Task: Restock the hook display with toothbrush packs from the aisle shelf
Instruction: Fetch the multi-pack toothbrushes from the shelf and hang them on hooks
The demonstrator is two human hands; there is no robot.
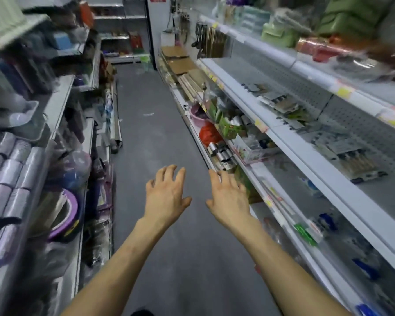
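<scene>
Both hands are out ahead over the aisle floor (pixel 151 133), lower centre of frame.
- Left hand (pixel 167 197): fingers spread wide, slightly hooked, holding nothing.
- Right hand (pixel 228 199): fingers spread wide too, and empty. Its tips are near the front edge of a low shelf at centre right; I cannot tell whether they touch it.

Task item: I judge the flat packs (pixel 360 165) on the middle shelf (pixel 306 151), right of frame, to be the likely toothbrush packs. I see rows of handles behind clear fronts, but blur stops me confirming. A second pile (pixel 281 101) lies further along the same shelf, right of centre. I can make out no hooks on the perforated back panel (pixel 374 124) behind them. The only hung goods I see are utensils (pixel 201 35) at top centre.

Risks from here:
1. Wrong stock picked. Both piles look alike and labels are unreadable.
2. Packs lie loosely overlapped, so a one-handed drag could pull neighbours off the shelf lip.
3. The reach goes up and to the right, so a forearm could sweep goods on the crowded lower shelves.
4. Hook display not identified, so I may carry packs to the wrong bay.
</scene>
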